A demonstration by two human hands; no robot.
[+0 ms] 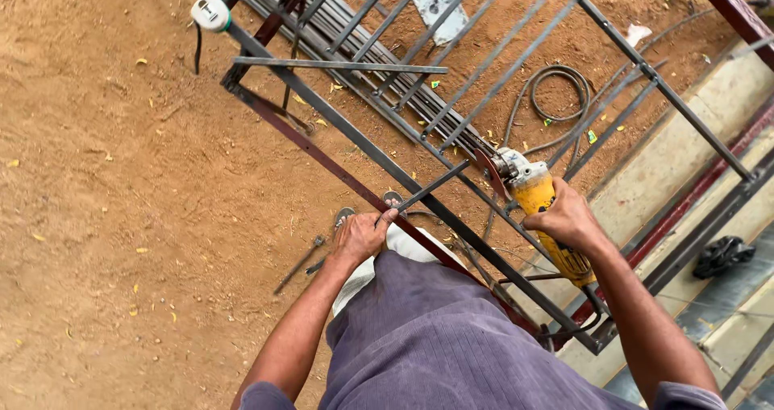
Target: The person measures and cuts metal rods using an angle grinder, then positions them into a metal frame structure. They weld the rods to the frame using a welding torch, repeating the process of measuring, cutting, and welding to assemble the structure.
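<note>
Head view: my left hand [360,237] pinches the flat bar [431,187] steady; my right hand [567,219] grips the yellow grinder [538,204], disc square to it.

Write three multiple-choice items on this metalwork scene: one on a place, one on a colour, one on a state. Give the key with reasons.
1. Where does the tape measure sit?
A. On the upper left corner of the metal frame
B. In the left hand
C. On the coiled hose

2. What colour is the body of the angle grinder?
A. Red
B. Yellow
C. Green

3. What is the left hand doing?
A. Hanging free
B. Resting on the sandy ground
C. Gripping a thin flat metal bar

Key:
1 A: it rests by the frame's far corner, away from both hands.
2 B: the casing under the right hand is yellow.
3 C: its fingers close on the near end of the bar, which lies across the frame.
</note>
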